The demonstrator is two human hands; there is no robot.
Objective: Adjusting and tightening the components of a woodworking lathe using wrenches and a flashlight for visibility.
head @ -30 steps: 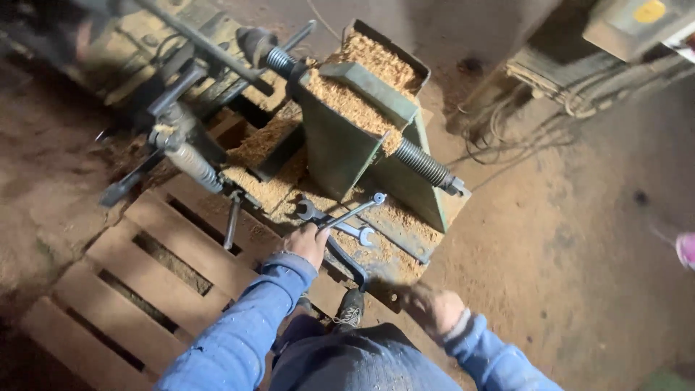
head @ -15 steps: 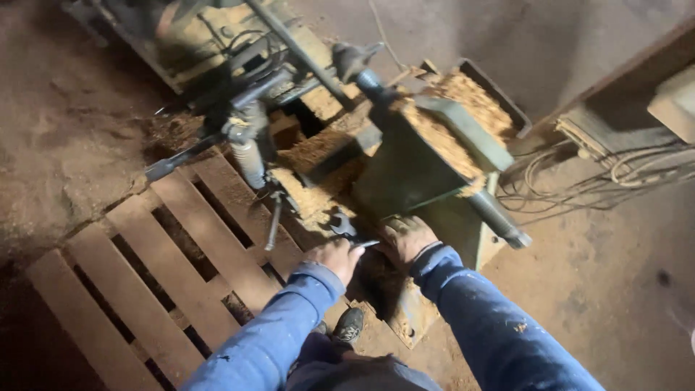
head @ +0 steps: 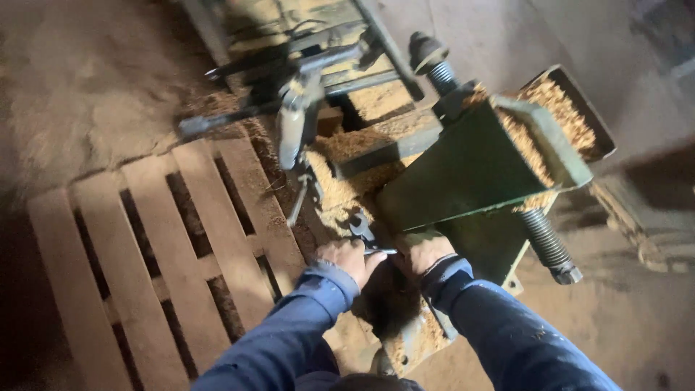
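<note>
Wrench [head: 368,239], frame centre at the green machine base [head: 470,174] beside the pallet [head: 181,246]: left hand [head: 351,259] fingers curled gripping it, right hand [head: 420,252] closed alongside; keep the jaw squarely seated, pull steadily.

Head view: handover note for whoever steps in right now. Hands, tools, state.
Left hand: closed on a wrench at the foot of the green machine bracket.
Right hand: pressed beside it at the bracket's base; grip hidden.
Threaded rod runs through the bracket; sawdust covers the base.
Wooden pallet lies to the left.
Which fastener is being worked, and how far along, cannot be told.
</note>
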